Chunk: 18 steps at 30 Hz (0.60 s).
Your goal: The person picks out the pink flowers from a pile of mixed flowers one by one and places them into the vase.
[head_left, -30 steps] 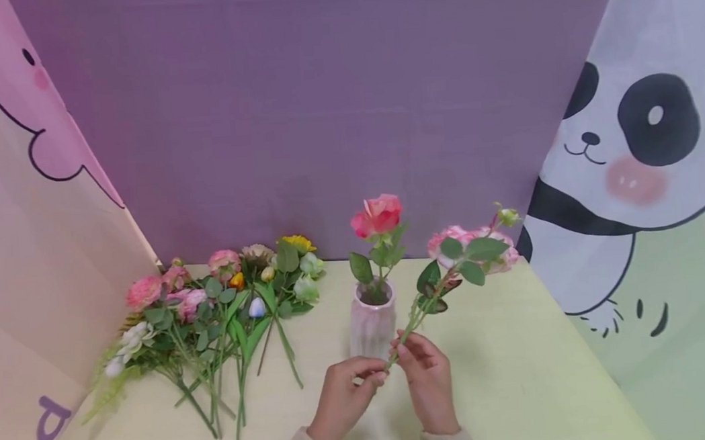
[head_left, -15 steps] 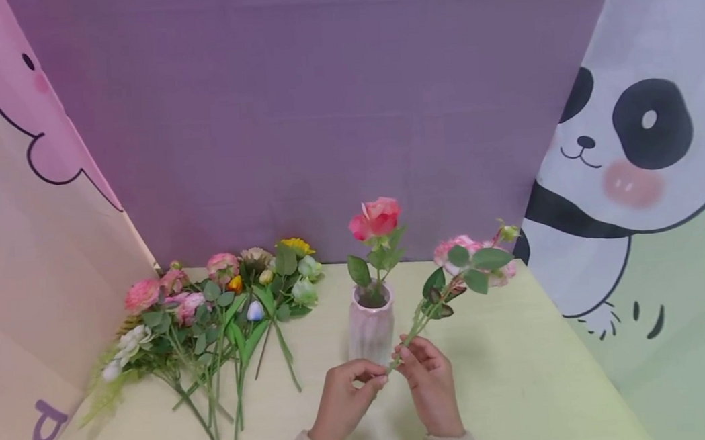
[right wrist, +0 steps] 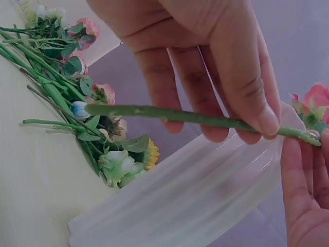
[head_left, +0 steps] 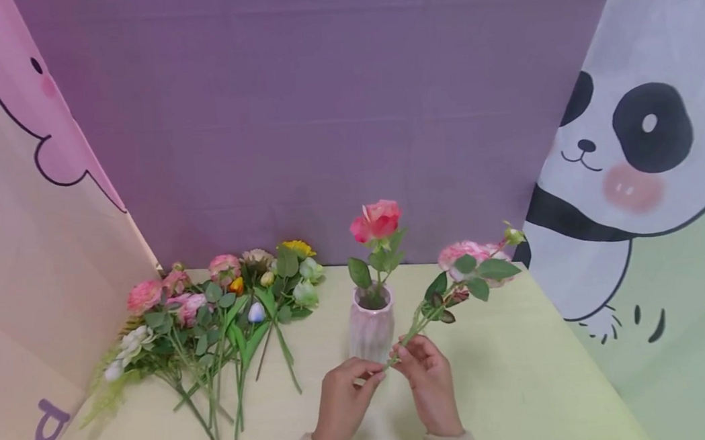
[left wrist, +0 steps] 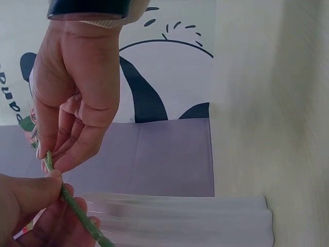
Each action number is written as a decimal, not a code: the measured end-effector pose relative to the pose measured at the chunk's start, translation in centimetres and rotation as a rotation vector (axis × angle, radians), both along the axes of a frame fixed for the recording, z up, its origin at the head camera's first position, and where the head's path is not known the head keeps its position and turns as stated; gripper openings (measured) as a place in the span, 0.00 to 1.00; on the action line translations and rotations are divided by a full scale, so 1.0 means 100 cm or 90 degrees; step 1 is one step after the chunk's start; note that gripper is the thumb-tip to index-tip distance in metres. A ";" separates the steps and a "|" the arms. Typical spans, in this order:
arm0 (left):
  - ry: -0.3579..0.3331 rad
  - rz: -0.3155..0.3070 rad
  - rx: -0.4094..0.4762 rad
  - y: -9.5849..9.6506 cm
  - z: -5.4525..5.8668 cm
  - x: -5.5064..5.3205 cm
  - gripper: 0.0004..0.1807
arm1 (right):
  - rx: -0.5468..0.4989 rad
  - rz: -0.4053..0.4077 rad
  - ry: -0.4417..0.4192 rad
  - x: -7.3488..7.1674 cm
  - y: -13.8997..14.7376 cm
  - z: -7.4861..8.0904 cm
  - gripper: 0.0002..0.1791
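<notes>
A pink-and-white flower [head_left: 465, 259] with green leaves and a small bud leans to the upper right in the head view. My left hand [head_left: 348, 398] pinches its green stem [right wrist: 149, 112] between thumb and fingers, nearer the stem's lower end. Just above, my right hand [head_left: 429, 380] pinches the same stem. In the left wrist view, the right hand [left wrist: 79, 87] is at the top and the left hand [left wrist: 31, 211] at the lower left. Directly behind the hands stands a ribbed pale pink vase [head_left: 371, 330], upright. One coral-pink rose [head_left: 377, 221] is in it.
Several artificial flowers with long stems [head_left: 210, 370] lie on the left of the pale table [head_left: 520, 378]. Among them are a yellow flower [head_left: 298, 248] and a blue-white tulip [head_left: 256, 313]. A purple backdrop [head_left: 322, 114] and a panda-print panel [head_left: 597, 259] enclose the table.
The blooms of the held flower have dipped slightly. Both hands keep their pinch on the stem in nearly the same place, and the head view has shifted a little.
</notes>
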<state>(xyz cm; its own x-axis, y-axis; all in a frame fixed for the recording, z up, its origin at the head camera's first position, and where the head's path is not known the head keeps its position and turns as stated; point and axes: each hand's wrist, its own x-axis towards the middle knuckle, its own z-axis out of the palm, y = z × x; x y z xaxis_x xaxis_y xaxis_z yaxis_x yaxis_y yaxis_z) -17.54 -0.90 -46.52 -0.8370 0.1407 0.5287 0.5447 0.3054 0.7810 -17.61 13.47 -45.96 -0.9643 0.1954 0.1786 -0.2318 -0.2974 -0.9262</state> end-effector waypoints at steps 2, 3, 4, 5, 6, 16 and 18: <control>0.013 0.000 -0.005 0.000 0.002 -0.001 0.04 | 0.010 -0.010 -0.007 -0.001 0.000 0.002 0.06; 0.014 -0.004 -0.005 0.000 0.002 -0.001 0.04 | 0.012 -0.015 -0.009 -0.002 0.000 0.003 0.06; 0.014 -0.008 -0.005 0.000 0.002 -0.002 0.04 | 0.015 -0.016 -0.011 -0.002 0.000 0.004 0.06; 0.010 -0.014 -0.005 0.000 0.003 -0.002 0.04 | 0.017 -0.017 -0.011 -0.002 0.000 0.005 0.06; 0.006 -0.018 -0.005 -0.001 0.003 -0.002 0.04 | 0.017 -0.017 -0.012 -0.002 0.000 0.005 0.06; -0.005 -0.039 -0.011 -0.010 0.000 -0.003 0.07 | 0.044 -0.005 -0.020 -0.002 0.000 0.009 0.10; -0.007 -0.045 -0.016 -0.013 0.000 -0.004 0.06 | 0.047 -0.005 -0.010 -0.004 0.000 0.010 0.12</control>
<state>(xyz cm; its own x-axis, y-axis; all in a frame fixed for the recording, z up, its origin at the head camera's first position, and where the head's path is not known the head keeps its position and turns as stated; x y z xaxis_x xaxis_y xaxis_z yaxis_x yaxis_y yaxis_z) -17.95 -2.23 -46.51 -0.8306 0.2126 0.5148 0.5566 0.2858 0.7801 -17.97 13.52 -44.97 -0.9655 0.1906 0.1773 -0.2191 -0.2267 -0.9490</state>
